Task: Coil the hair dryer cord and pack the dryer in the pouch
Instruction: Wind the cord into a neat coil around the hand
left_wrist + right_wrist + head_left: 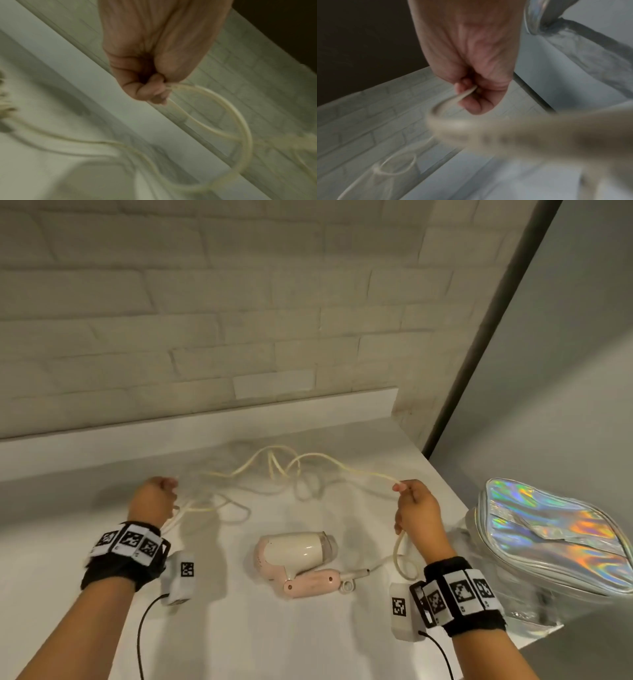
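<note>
A pink and cream hair dryer (297, 559) lies on the white counter (260, 638) between my arms, handle folded toward me. Its cream cord (274, 470) runs from the handle up through my right hand (412, 508), sprawls in loose loops across the back of the counter, and reaches my left hand (154, 501). My left hand (147, 86) is fisted around cord loops (231, 121). My right hand (471, 94) pinches the cord (464, 96) between thumb and fingers. The holographic silver pouch (551, 539) sits at the right counter edge, beside my right wrist.
A white brick wall (205, 320) backs the counter behind a low ledge (205, 422). A grey panel with a dark frame (493, 337) bounds the right side. The counter drops off just past the pouch.
</note>
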Demonstrator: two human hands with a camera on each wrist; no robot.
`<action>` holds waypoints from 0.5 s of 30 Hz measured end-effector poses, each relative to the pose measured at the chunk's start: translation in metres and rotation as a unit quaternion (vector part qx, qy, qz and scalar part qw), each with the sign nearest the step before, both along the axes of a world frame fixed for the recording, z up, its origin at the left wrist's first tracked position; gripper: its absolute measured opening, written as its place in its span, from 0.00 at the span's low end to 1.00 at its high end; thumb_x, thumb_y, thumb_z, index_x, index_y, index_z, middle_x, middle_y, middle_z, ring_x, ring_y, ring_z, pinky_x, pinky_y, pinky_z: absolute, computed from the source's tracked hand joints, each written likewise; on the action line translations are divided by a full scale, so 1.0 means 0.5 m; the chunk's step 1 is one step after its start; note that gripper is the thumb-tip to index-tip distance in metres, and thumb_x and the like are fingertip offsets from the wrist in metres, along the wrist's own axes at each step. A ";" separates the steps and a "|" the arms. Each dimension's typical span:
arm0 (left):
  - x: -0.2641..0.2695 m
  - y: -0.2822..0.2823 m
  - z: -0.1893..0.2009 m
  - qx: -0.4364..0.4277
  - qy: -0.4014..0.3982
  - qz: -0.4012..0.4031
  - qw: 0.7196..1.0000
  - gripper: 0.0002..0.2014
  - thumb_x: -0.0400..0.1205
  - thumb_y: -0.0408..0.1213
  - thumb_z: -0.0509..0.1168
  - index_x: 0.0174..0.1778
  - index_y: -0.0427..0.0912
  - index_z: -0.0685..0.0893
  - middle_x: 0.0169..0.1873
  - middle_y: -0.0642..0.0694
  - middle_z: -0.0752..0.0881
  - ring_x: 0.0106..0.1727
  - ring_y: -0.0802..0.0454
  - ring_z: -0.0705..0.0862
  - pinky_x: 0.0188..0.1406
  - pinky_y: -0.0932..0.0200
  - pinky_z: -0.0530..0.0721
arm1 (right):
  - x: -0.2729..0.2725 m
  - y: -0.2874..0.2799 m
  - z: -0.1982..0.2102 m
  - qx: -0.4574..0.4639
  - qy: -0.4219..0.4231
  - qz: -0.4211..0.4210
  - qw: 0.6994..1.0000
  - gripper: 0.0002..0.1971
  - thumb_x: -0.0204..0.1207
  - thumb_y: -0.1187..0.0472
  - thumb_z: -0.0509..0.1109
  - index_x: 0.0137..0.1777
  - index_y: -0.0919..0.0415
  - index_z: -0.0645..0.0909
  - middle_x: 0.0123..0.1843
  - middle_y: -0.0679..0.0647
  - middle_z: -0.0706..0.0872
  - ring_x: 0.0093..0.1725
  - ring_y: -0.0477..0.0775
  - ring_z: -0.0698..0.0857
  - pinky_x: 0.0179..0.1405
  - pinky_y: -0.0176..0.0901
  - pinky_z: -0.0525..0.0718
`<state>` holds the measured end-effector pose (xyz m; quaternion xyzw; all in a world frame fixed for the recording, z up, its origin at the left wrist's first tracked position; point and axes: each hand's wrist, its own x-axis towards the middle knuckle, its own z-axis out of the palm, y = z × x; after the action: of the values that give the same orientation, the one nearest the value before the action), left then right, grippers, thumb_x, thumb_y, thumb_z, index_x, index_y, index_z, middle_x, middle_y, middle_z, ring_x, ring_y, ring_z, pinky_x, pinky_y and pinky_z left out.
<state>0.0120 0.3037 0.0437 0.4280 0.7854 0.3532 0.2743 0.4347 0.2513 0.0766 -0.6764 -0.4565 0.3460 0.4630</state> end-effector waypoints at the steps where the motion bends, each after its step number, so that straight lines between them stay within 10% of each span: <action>1: -0.035 -0.011 -0.009 -0.008 -0.029 0.055 0.998 0.14 0.81 0.25 0.53 0.57 0.29 0.80 0.55 0.24 0.84 0.44 0.28 0.84 0.41 0.50 0.85 | 0.012 0.006 0.004 -0.002 0.033 -0.036 0.999 0.13 0.81 0.67 0.50 0.43 0.57 0.75 0.27 0.57 0.71 0.20 0.53 0.71 0.19 0.42 0.76; 4: -0.111 -0.070 -0.029 -0.101 0.004 0.130 0.986 0.19 0.84 0.39 0.54 0.70 0.41 0.76 0.71 0.41 0.77 0.69 0.44 0.78 0.62 0.54 0.79 | 0.052 0.024 0.020 0.018 0.143 -0.129 0.981 0.15 0.77 0.71 0.49 0.38 0.54 0.73 0.25 0.56 0.66 0.12 0.45 0.67 0.12 0.33 0.71; 6: -0.131 -0.101 -0.036 -0.155 0.174 0.083 0.969 0.20 0.84 0.48 0.50 0.69 0.50 0.76 0.73 0.50 0.74 0.72 0.56 0.74 0.64 0.63 0.77 | 0.057 0.027 0.029 0.027 0.177 -0.139 0.974 0.15 0.76 0.73 0.49 0.39 0.56 0.72 0.25 0.55 0.65 0.09 0.43 0.64 0.10 0.30 0.68; 7: -0.138 -0.103 -0.045 -0.117 0.122 0.119 0.979 0.20 0.85 0.47 0.50 0.69 0.49 0.76 0.73 0.49 0.75 0.73 0.55 0.74 0.62 0.62 0.78 | 0.051 0.027 0.033 0.027 0.180 -0.128 0.975 0.14 0.75 0.74 0.49 0.41 0.58 0.73 0.25 0.56 0.65 0.09 0.43 0.64 0.10 0.30 0.69; 9: -0.121 -0.100 -0.041 -0.005 -0.089 0.224 0.971 0.18 0.85 0.36 0.52 0.70 0.36 0.75 0.68 0.34 0.79 0.69 0.40 0.78 0.56 0.54 0.81 | 0.027 0.021 0.042 0.024 0.184 -0.083 0.979 0.12 0.75 0.74 0.50 0.46 0.61 0.73 0.21 0.55 0.67 0.10 0.45 0.66 0.11 0.34 0.74; 12: -0.052 -0.097 -0.004 0.100 -0.020 0.199 0.975 0.15 0.80 0.30 0.60 0.62 0.29 0.78 0.59 0.24 0.81 0.59 0.26 0.80 0.61 0.42 0.76 | -0.019 0.016 0.065 0.015 0.224 0.006 0.975 0.10 0.78 0.71 0.52 0.48 0.61 0.73 0.19 0.54 0.71 0.13 0.51 0.74 0.18 0.46 0.85; 15: 0.111 -0.111 0.070 0.261 0.014 0.016 0.965 0.08 0.78 0.26 0.62 0.48 0.42 0.80 0.44 0.39 0.86 0.42 0.56 0.85 0.47 0.69 0.80 | -0.043 0.013 0.096 0.013 0.281 0.079 0.956 0.09 0.81 0.70 0.53 0.52 0.57 0.70 0.23 0.57 0.77 0.21 0.58 0.83 0.36 0.59 0.89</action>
<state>0.0675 0.2482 0.0786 0.4767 0.6765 0.5444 0.1367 0.4134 0.2578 0.1248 -0.5075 -0.3644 0.5519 0.5524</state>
